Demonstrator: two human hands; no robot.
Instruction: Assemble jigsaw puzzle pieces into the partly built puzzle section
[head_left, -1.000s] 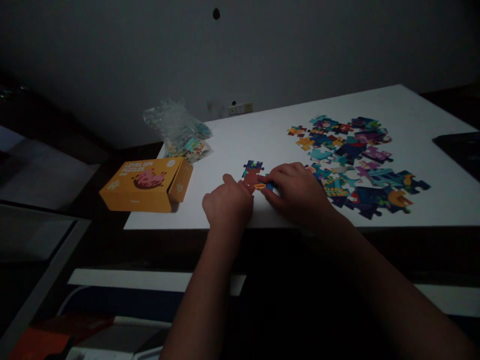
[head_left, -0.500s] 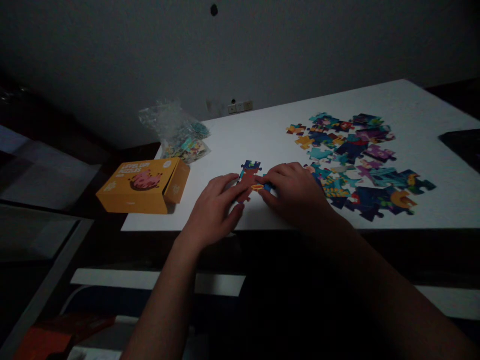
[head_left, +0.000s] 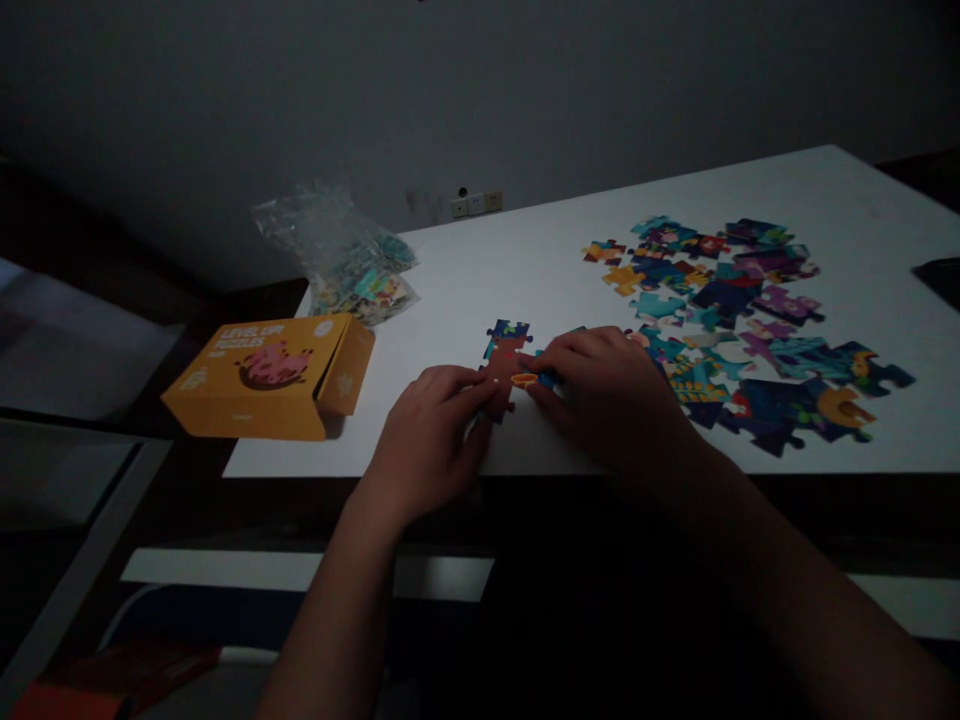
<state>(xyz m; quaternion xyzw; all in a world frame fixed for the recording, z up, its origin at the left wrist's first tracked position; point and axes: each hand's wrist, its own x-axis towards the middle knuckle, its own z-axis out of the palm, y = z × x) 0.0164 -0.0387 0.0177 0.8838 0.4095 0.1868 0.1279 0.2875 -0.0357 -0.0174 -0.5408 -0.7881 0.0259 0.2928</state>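
Note:
A small joined cluster of jigsaw pieces point(head_left: 505, 352), red and dark blue, lies near the front edge of the white table point(head_left: 525, 260). My left hand point(head_left: 427, 440) rests flat beside it, fingertips touching its left and lower side. My right hand point(head_left: 611, 395) pinches a blue and orange piece point(head_left: 531, 379) against the cluster's right side. The piece is mostly hidden under my fingers.
A spread of loose colourful puzzle pieces point(head_left: 742, 320) covers the table's right part. An orange puzzle box point(head_left: 270, 375) sits at the table's left front corner, with a clear bag of pieces point(head_left: 352, 260) behind it. A dark object point(head_left: 941, 278) lies at the right edge.
My left hand went from a closed fist to flat fingers laid against the cluster. The right hand stays on the piece. The view has shifted slightly.

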